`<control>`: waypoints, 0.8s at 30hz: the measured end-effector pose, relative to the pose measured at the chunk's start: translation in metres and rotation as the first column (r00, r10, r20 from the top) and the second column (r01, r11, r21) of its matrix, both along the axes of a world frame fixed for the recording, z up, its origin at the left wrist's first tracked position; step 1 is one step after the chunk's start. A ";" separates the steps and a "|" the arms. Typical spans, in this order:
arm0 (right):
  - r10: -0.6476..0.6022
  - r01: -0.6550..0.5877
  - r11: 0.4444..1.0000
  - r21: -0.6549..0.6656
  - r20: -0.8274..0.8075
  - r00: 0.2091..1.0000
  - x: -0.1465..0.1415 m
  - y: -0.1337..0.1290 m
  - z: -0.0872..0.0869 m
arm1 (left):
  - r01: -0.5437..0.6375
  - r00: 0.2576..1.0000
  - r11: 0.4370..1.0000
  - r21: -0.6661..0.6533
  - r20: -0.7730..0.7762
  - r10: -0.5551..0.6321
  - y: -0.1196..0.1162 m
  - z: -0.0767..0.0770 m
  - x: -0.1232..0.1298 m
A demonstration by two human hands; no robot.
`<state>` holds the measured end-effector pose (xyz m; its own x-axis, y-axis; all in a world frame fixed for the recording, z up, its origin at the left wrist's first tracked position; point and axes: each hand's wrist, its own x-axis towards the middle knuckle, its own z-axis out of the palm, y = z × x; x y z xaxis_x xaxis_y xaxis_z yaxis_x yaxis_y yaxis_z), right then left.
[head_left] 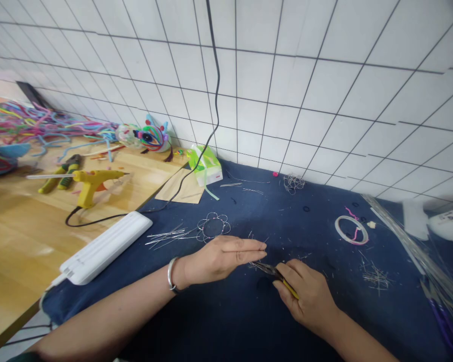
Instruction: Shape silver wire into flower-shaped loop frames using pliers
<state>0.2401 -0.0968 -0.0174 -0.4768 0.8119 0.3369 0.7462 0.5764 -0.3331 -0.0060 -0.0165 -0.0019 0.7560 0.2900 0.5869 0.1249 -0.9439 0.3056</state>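
Observation:
My right hand point(305, 291) is closed around a pair of pliers point(267, 269) with yellow handles. Their narrow jaws point left and reach the fingertips of my left hand point(219, 256). The fingers of that hand are pressed together, with the thumb hidden from view. Thin wire ends show by its fingertips, but what lies between them is too small and covered to make out. Just beyond my left hand, a flower-shaped wire ring point(213, 227) with looped petals lies on the dark blue cloth point(226, 311). Loose straight wires point(169, 235) lie to its left.
A white power strip point(105, 246) and a yellow glue gun point(92, 183) are at left, near green-handled pliers point(62, 173). A tangled wire bundle point(293, 183), a coil point(351, 230), wire scraps point(376, 276) and purple-handled scissors point(441, 317) lie around the cloth. A black cord point(217, 85) hangs down the wall.

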 end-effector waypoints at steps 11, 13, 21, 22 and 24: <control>0.019 -0.018 0.998 -0.060 0.009 1.000 0.001 0.002 0.004 | 0.023 0.999 0.999 -0.035 0.033 -0.022 0.003 -0.002 0.001; 0.033 -0.033 0.997 -0.073 0.004 0.999 0.002 0.003 0.005 | 0.030 0.999 0.998 -0.061 0.043 -0.027 0.003 -0.002 0.001; 0.068 -0.066 0.997 -0.051 0.043 0.997 0.003 0.007 0.008 | 0.036 0.996 0.994 -0.107 0.091 -0.026 0.001 -0.002 0.002; 0.069 -0.067 0.997 -0.043 0.054 0.996 0.003 0.007 0.008 | 0.031 0.996 0.994 -0.105 0.091 -0.021 0.001 -0.002 0.002; 0.065 -0.063 0.998 -0.026 0.074 0.995 0.004 0.007 0.007 | 0.020 0.996 0.995 -0.100 0.086 -0.012 0.001 -0.001 0.002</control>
